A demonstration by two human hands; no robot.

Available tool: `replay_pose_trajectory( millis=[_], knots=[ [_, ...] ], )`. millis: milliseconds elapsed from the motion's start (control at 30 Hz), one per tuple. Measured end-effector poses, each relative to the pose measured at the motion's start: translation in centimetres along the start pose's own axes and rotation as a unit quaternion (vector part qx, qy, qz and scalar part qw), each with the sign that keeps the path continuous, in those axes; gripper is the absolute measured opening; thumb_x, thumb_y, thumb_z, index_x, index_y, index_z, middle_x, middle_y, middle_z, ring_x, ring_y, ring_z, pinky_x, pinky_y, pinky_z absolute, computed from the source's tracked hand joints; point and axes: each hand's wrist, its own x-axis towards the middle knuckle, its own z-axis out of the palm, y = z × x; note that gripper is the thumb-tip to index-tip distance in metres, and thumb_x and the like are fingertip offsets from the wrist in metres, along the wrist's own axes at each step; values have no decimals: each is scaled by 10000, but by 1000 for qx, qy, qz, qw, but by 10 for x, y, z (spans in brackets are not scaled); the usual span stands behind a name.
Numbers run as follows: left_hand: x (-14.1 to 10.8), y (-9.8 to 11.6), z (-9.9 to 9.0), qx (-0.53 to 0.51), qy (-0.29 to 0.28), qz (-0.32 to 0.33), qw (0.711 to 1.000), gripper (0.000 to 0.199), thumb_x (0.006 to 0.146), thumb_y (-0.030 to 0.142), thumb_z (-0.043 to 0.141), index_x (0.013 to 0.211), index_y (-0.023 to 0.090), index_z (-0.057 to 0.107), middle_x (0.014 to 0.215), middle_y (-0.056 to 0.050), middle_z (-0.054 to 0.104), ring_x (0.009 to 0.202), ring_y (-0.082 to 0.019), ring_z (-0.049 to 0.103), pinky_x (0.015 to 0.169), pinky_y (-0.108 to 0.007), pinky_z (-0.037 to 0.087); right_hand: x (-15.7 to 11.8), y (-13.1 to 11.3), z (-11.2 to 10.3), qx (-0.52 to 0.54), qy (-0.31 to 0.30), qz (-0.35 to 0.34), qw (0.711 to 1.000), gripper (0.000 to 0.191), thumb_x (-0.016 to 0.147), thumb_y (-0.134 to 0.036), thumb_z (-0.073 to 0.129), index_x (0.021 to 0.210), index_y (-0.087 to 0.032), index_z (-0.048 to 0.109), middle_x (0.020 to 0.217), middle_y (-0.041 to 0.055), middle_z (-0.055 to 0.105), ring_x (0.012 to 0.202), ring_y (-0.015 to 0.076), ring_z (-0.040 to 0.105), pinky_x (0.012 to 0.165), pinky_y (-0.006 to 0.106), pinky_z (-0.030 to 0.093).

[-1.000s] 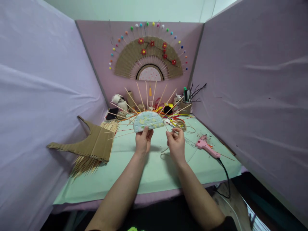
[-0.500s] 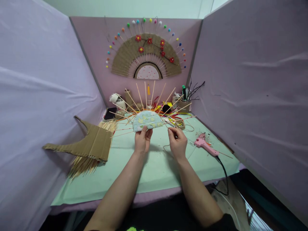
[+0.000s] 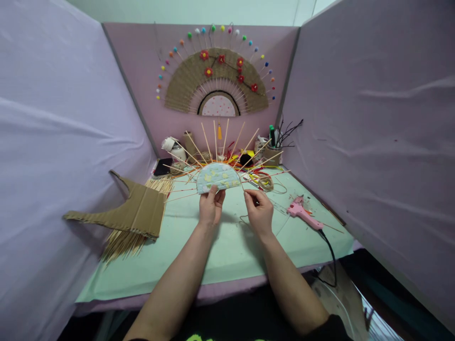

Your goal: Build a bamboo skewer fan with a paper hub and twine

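Note:
A half-round fan base (image 3: 218,177), covered in pale blue fabric with yellow-green patches, is raised over the table. Thin wooden sticks (image 3: 205,137) spread from its curved edge. My left hand (image 3: 212,206) grips the base at its straight lower edge, thumb in front and fingers behind. To the right of the base, my right hand (image 3: 259,211) pinches a thin cord near the base's lower right corner. A loose piece of the cord (image 3: 243,219) hangs down by that hand to the table.
A pink glue gun (image 3: 304,214) lies at the right, its black cable running off the table edge. At left, cut cardboard (image 3: 142,208) rests on a bundle of sticks (image 3: 122,246). Jars, twine and coloured cords crowd the back. A finished fan (image 3: 185,85) hangs on the back wall.
My right hand has shifted slightly left, closer to the fan base's corner, with the cord still pinched. My left hand and the base have hardly moved.

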Motion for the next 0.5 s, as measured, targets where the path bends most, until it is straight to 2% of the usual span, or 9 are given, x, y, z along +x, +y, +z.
replay_pose_trajectory(
  millis=[500],
  knots=[
    [-1, -1, 0, 1, -1, -4, 1000, 330, 738, 171, 806, 1024, 222, 651, 872, 27, 737, 720, -81, 699, 714, -187, 544, -1, -1, 4, 9, -18, -4, 1000, 161, 890, -313, 590, 871, -205, 707, 790, 27, 666, 723, 163, 590, 667, 301, 474]
  ],
)
